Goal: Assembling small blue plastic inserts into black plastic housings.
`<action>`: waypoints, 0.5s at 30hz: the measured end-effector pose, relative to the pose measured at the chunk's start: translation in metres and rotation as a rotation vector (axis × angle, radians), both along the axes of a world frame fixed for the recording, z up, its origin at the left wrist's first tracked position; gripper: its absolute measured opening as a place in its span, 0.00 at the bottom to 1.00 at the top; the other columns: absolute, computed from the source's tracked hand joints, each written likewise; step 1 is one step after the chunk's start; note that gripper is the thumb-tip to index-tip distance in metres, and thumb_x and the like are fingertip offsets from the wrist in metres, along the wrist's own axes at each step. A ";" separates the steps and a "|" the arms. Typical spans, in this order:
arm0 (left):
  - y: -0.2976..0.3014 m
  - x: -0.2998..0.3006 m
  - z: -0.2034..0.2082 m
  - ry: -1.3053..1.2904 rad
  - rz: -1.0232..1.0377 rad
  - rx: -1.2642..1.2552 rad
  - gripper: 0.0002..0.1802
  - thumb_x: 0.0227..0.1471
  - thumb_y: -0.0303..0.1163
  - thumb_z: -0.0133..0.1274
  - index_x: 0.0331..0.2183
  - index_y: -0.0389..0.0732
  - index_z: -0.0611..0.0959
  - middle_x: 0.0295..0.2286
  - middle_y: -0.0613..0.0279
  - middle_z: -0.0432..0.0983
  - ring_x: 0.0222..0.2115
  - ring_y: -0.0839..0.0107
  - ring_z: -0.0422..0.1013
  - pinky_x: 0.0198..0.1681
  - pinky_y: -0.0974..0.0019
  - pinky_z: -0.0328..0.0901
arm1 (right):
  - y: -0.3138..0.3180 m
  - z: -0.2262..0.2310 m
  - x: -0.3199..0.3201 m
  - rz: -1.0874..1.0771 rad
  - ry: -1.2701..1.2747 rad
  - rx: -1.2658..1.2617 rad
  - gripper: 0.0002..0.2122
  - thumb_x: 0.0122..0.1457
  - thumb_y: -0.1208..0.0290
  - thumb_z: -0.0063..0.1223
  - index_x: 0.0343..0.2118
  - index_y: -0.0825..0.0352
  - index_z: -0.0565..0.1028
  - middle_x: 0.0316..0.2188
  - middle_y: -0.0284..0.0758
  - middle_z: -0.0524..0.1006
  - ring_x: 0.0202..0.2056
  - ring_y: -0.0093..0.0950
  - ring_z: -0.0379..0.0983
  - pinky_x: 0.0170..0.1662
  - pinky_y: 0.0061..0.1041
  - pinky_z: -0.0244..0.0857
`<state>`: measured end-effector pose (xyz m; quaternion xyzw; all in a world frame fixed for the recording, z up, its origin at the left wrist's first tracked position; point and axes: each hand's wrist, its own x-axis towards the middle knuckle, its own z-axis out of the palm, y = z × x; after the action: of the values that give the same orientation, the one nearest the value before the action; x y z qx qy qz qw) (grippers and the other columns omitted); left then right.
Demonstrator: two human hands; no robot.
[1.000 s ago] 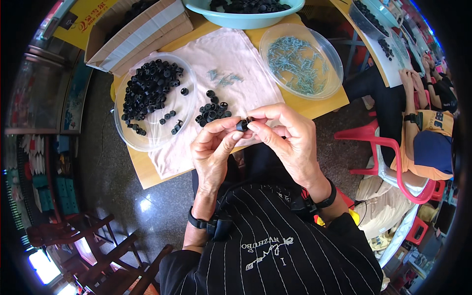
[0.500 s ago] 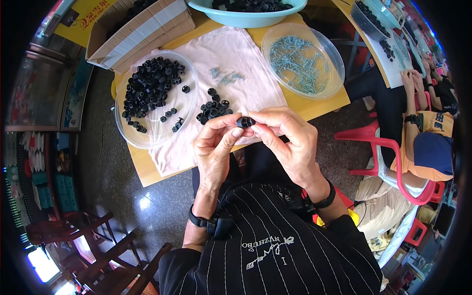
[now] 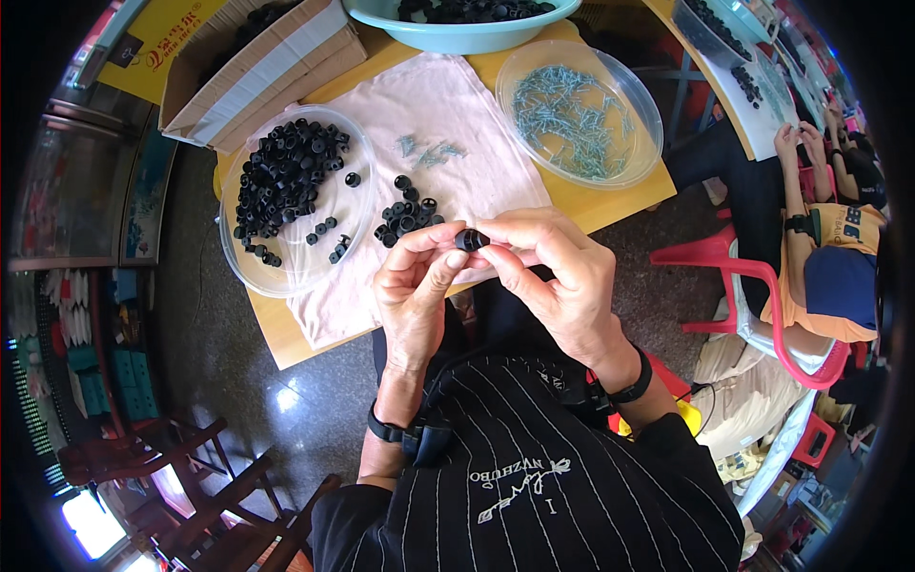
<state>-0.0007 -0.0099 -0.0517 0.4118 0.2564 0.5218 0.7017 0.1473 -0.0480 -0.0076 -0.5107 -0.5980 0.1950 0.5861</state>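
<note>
Between my two hands, just off the near table edge, is a small round black plastic part [image 3: 468, 240]. My left hand [image 3: 416, 286] pinches it from the left with thumb and forefinger. From the other side, the thumb and forefinger of my right hand [image 3: 558, 272] close on the same part. Just beyond my left hand, a small heap of black plastic parts [image 3: 408, 217] lies on a pale pink cloth [image 3: 381, 105]. Farther up the cloth are several loose screws [image 3: 438, 153].
At left, a clear round tray [image 3: 276, 282] holds many black parts. A clear tub [image 3: 640, 95] of screws stands at right. Along the back are a cardboard box [image 3: 267, 76] and a light blue basin [image 3: 457, 36]. A pink chair [image 3: 782, 324] and another person [image 3: 829, 267] are farther right.
My hands keep their pinch on the black part, which is turned slightly between the fingers. The view has shifted a little, so the table things sit slightly farther left.
</note>
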 end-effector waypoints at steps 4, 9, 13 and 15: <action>-0.001 0.001 0.002 -0.007 0.003 0.016 0.14 0.53 0.18 0.53 0.43 0.32 0.77 0.40 0.52 0.77 0.37 0.66 0.76 0.45 0.63 0.71 | -0.001 0.000 0.003 0.005 -0.097 0.007 0.13 0.47 0.86 0.60 0.37 0.71 0.77 0.32 0.38 0.77 0.32 0.32 0.76 0.33 0.25 0.71; -0.001 0.002 -0.002 0.052 -0.011 0.054 0.14 0.53 0.18 0.52 0.44 0.31 0.76 0.39 0.53 0.77 0.37 0.65 0.76 0.46 0.64 0.71 | -0.002 -0.005 0.005 -0.003 -0.133 0.008 0.12 0.47 0.85 0.59 0.38 0.71 0.77 0.32 0.38 0.77 0.33 0.33 0.76 0.34 0.26 0.71; -0.002 0.003 0.005 0.099 0.008 0.024 0.13 0.52 0.22 0.55 0.42 0.31 0.77 0.36 0.54 0.78 0.34 0.67 0.76 0.43 0.63 0.71 | -0.001 -0.006 0.006 -0.001 -0.129 -0.037 0.12 0.48 0.86 0.57 0.38 0.71 0.77 0.31 0.38 0.76 0.33 0.33 0.75 0.34 0.26 0.70; -0.002 0.003 0.006 0.091 -0.007 -0.006 0.12 0.52 0.22 0.55 0.41 0.32 0.77 0.36 0.54 0.78 0.33 0.67 0.76 0.43 0.63 0.71 | 0.001 -0.008 0.008 0.015 -0.146 -0.025 0.12 0.48 0.86 0.57 0.38 0.71 0.77 0.32 0.38 0.76 0.33 0.33 0.75 0.34 0.26 0.70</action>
<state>0.0021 -0.0118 -0.0460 0.4338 0.2882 0.4994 0.6923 0.1553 -0.0472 -0.0156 -0.5264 -0.6403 0.1691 0.5332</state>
